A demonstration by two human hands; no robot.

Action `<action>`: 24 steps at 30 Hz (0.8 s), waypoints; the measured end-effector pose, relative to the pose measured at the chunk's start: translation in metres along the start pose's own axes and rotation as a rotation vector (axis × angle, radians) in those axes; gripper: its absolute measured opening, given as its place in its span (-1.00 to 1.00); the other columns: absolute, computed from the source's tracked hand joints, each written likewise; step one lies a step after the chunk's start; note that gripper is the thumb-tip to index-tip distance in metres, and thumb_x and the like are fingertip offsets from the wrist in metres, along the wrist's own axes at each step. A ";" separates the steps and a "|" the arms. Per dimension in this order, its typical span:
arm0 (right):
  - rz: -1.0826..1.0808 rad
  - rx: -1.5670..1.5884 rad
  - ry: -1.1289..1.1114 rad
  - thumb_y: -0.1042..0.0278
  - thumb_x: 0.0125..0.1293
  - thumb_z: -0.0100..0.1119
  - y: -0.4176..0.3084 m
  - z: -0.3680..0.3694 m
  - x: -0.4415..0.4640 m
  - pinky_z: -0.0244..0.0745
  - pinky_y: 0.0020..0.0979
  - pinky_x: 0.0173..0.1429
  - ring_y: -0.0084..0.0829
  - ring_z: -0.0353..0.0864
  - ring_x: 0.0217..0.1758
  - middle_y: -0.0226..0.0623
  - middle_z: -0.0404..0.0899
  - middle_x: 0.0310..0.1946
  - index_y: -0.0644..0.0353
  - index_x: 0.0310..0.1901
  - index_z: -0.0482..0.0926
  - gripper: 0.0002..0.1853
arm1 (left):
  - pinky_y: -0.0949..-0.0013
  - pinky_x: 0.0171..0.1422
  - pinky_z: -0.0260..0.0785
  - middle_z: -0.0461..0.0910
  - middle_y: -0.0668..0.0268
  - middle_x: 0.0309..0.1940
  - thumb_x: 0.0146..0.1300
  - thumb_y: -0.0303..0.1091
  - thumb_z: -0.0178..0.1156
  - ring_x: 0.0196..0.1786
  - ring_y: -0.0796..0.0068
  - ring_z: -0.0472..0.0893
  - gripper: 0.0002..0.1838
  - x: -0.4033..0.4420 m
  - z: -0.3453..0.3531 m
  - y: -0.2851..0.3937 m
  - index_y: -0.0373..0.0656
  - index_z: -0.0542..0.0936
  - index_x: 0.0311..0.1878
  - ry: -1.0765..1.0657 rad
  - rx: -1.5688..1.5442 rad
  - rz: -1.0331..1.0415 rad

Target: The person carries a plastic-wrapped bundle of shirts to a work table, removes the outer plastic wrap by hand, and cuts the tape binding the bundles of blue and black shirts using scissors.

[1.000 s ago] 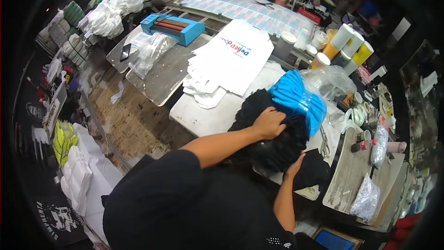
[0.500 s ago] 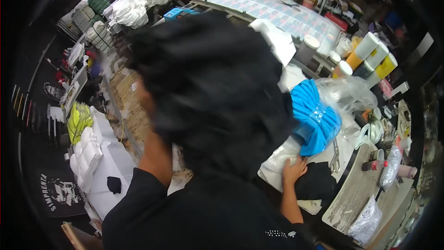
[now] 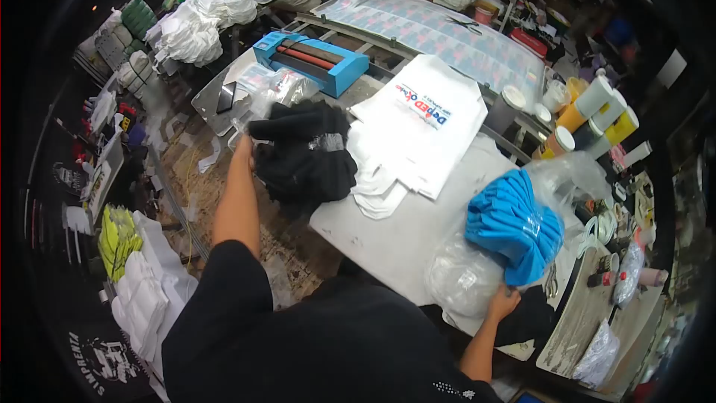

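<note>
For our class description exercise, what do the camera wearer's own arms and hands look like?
Both sleeves are short and black, leaving the forearms bare. White print sits near the right sleeve hem. The left hand and right hand show no gloves.

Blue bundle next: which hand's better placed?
Probably the right hand: it's close to the blue bundle, while the left hand is farther off and occupied with the black bundle.

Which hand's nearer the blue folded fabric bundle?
Right. The right hand is just below the blue folded fabric bundle in the view; whether they touch is unclear. The left hand is far to its left, at the black folded fabric bundle.
</note>
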State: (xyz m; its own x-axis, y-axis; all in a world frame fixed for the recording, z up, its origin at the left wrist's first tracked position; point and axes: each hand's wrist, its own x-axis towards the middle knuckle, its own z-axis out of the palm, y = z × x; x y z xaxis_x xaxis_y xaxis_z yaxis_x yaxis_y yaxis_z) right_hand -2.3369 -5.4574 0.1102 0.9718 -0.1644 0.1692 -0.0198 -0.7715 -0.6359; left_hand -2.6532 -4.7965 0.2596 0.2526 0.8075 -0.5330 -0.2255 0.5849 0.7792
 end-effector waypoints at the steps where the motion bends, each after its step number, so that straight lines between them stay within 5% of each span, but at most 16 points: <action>1: -0.011 -0.005 0.010 0.34 0.05 0.27 -0.008 -0.001 0.000 0.29 -0.22 0.19 -0.02 0.42 0.08 0.04 0.45 -0.05 0.45 -0.04 0.48 -0.54 | 0.20 0.09 0.40 0.50 0.02 0.01 0.40 0.06 -0.13 -0.01 0.21 0.55 -0.42 0.009 -0.006 -0.008 -0.29 0.40 0.17 0.016 0.016 -0.030; 2: 0.035 -0.004 0.030 0.34 0.05 0.27 -0.015 -0.001 -0.003 0.29 -0.23 0.19 -0.04 0.43 0.07 0.02 0.46 -0.07 0.42 -0.09 0.51 -0.59 | 0.19 0.25 0.28 0.39 -0.01 0.18 0.34 0.15 -0.11 0.17 0.21 0.46 -0.34 0.009 0.002 -0.012 -0.22 0.33 0.27 0.015 0.245 0.135; 7: 0.186 -0.056 0.239 0.28 0.05 0.26 -0.020 0.012 -0.010 0.32 -0.23 0.14 -0.10 0.45 0.01 -0.05 0.50 -0.15 0.27 -0.22 0.59 -0.71 | 0.22 0.39 0.08 0.26 -0.09 0.29 0.36 0.14 -0.12 0.36 0.00 0.25 -0.27 0.071 -0.024 -0.041 -0.33 0.18 0.33 0.135 0.921 0.482; 12: 0.181 -0.128 0.618 0.32 0.07 0.27 -0.074 -0.005 -0.021 0.31 -0.22 0.19 -0.11 0.44 0.05 -0.06 0.50 -0.11 0.27 -0.29 0.59 -0.78 | 0.25 0.46 -0.02 0.11 -0.12 0.36 0.29 -0.04 0.11 0.42 0.03 0.12 -0.19 0.009 -0.012 -0.059 -0.32 0.00 0.41 -0.010 0.936 0.599; 14: 0.060 -0.053 0.832 0.37 0.07 0.27 -0.106 -0.011 -0.025 0.29 -0.22 0.22 -0.14 0.44 0.06 -0.07 0.49 -0.08 0.27 -0.28 0.59 -0.80 | 0.24 0.46 -0.03 0.08 -0.12 0.37 0.28 -0.04 0.12 0.44 0.03 0.09 -0.17 0.006 -0.013 -0.060 -0.32 -0.02 0.41 -0.024 0.944 0.607; 17: -0.200 0.097 0.843 0.45 0.07 0.28 -0.152 0.003 -0.024 0.28 -0.22 0.22 -0.18 0.43 0.07 -0.10 0.48 -0.03 0.30 -0.28 0.59 -0.82 | 0.24 0.45 -0.02 0.11 -0.10 0.37 0.25 -0.03 0.16 0.43 0.10 0.11 -0.17 0.003 -0.004 -0.041 -0.32 0.04 0.39 -0.042 0.927 0.540; 19: -0.246 0.267 0.669 0.52 0.07 0.26 -0.202 0.027 -0.038 0.24 -0.22 0.24 -0.22 0.41 0.07 -0.12 0.45 0.00 0.32 -0.24 0.54 -0.80 | 0.29 0.40 0.05 0.25 -0.01 0.27 0.18 0.01 0.22 0.33 0.19 0.28 -0.23 0.009 -0.006 -0.027 -0.27 0.20 0.32 -0.094 0.718 0.395; 21: -0.327 0.421 0.421 0.62 0.06 0.23 -0.248 0.063 -0.067 0.35 -0.33 0.10 -0.31 0.42 -0.06 -0.17 0.40 0.02 0.35 -0.07 0.44 -0.65 | 0.30 0.21 0.30 0.44 0.23 -0.07 0.14 0.16 0.21 0.04 0.41 0.48 -0.40 0.051 -0.039 -0.022 -0.11 0.43 0.06 -0.186 0.194 0.140; 24: -0.541 0.274 0.014 0.60 -0.07 0.25 -0.293 0.107 -0.121 0.10 -0.13 0.34 -0.06 0.30 0.23 0.00 0.37 0.08 0.25 -0.25 0.47 -0.71 | 0.24 0.23 0.34 0.49 0.22 0.00 0.22 0.25 0.05 0.08 0.38 0.49 -0.36 0.048 -0.040 -0.026 -0.11 0.44 0.13 -0.048 -0.082 -0.131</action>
State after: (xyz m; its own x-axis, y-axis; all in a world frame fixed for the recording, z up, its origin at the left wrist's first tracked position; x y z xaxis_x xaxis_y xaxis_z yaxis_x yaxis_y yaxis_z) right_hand -2.4237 -5.1450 0.1955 0.8238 0.1978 0.5313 0.5393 -0.5619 -0.6272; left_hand -2.6729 -4.7700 0.2006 0.3286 0.7208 -0.6103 -0.2631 0.6905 0.6738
